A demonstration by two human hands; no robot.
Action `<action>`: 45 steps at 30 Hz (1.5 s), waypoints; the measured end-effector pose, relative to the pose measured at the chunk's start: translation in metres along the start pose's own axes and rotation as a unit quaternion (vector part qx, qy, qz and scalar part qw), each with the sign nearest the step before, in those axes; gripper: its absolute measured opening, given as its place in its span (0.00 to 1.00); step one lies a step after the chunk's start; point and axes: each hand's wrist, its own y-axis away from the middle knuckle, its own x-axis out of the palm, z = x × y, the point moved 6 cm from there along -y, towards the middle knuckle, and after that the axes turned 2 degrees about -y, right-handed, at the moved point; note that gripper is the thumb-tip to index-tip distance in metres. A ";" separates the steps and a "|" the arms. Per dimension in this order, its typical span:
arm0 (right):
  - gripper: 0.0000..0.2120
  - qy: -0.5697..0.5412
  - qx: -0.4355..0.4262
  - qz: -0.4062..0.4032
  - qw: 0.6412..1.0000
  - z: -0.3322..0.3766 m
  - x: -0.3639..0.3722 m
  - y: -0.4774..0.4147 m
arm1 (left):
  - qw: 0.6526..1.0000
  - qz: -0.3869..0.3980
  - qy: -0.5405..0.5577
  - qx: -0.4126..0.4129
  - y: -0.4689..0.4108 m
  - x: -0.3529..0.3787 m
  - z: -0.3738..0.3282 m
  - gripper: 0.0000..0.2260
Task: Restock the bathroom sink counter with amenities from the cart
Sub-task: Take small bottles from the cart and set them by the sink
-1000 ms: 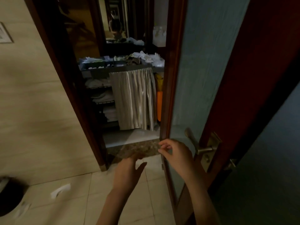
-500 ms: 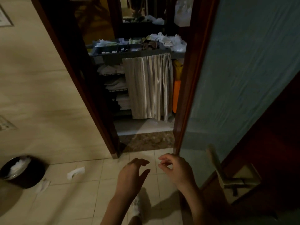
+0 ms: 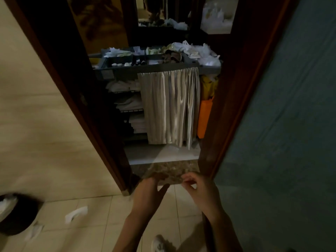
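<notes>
A grey housekeeping cart (image 3: 116, 71) stands just beyond the doorway, straight ahead. Its top tray holds small amenities (image 3: 125, 63) and crumpled white bags (image 3: 198, 51). A beige curtain (image 3: 171, 108) covers its right half; folded white towels (image 3: 127, 102) fill the shelves on the left. My left hand (image 3: 149, 195) and my right hand (image 3: 201, 193) are raised side by side in front of me, low in the frame and well short of the cart. Both have loosely curled fingers and hold nothing.
Dark wooden door frame (image 3: 76, 99) on the left; the open door (image 3: 283, 124) with a blue-grey face on the right. A black waste bin (image 3: 16, 213) sits at lower left, with paper scraps (image 3: 75, 213) on the tiled floor. A marble threshold (image 3: 165, 169) crosses the doorway.
The view has advanced toward the doorway, so the cart looks nearer. My right hand has left the door edge near the handle, and both hands now hang together in front of me.
</notes>
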 end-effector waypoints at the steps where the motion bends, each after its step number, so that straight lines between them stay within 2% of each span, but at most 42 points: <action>1: 0.08 -0.003 -0.006 0.003 1.000 0.005 -0.001 -0.017 | 1.000 -0.003 0.003 0.006 -0.018 -0.004 0.001 0.13; 6: 0.09 -0.008 -0.003 0.009 1.000 0.014 0.000 -0.095 | 0.999 -0.011 0.028 0.021 -0.099 -0.020 0.015 0.12; 10: 0.08 -0.010 -0.037 -0.039 0.999 0.007 0.007 -0.135 | 0.998 -0.008 0.056 0.008 -0.144 -0.017 0.034 0.12; 14: 0.06 -0.009 0.002 0.009 1.000 0.009 0.023 -0.173 | 0.998 0.021 0.062 -0.024 -0.171 -0.005 0.059 0.13; 18: 0.05 -0.012 -0.031 0.019 0.999 0.021 0.043 -0.227 | 0.997 0.023 0.048 -0.062 -0.203 -0.003 0.093 0.13; 20: 0.08 -0.009 -0.050 0.022 0.998 0.025 0.055 -0.259 | 0.996 0.011 0.044 -0.082 -0.227 -0.005 0.110 0.13; 24: 0.09 0.020 -0.066 0.069 0.995 0.042 0.073 -0.334 | 0.995 -0.001 0.033 -0.094 -0.288 -0.011 0.131 0.11; 28: 0.11 0.029 -0.087 0.090 0.992 0.063 0.054 -0.429 | 0.994 -0.028 0.049 -0.098 -0.380 -0.024 0.130 0.12; 33: 0.10 -0.001 -0.108 0.057 0.993 0.090 0.002 -0.543 | 0.993 -0.074 0.070 -0.066 -0.496 -0.044 0.108 0.14; 37: 0.10 0.011 -0.117 0.056 0.991 0.095 -0.003 -0.602 | 0.989 -0.078 0.099 -0.084 -0.548 -0.045 0.105 0.16; 41: 0.10 0.012 -0.109 0.127 0.986 0.096 0.026 -0.643 | 0.988 -0.064 0.076 -0.117 -0.569 -0.049 0.130 0.12; 45: 0.11 0.021 -0.111 0.166 0.980 0.114 0.053 -0.685 | 0.979 -0.103 0.093 -0.149 -0.599 -0.068 0.159 0.09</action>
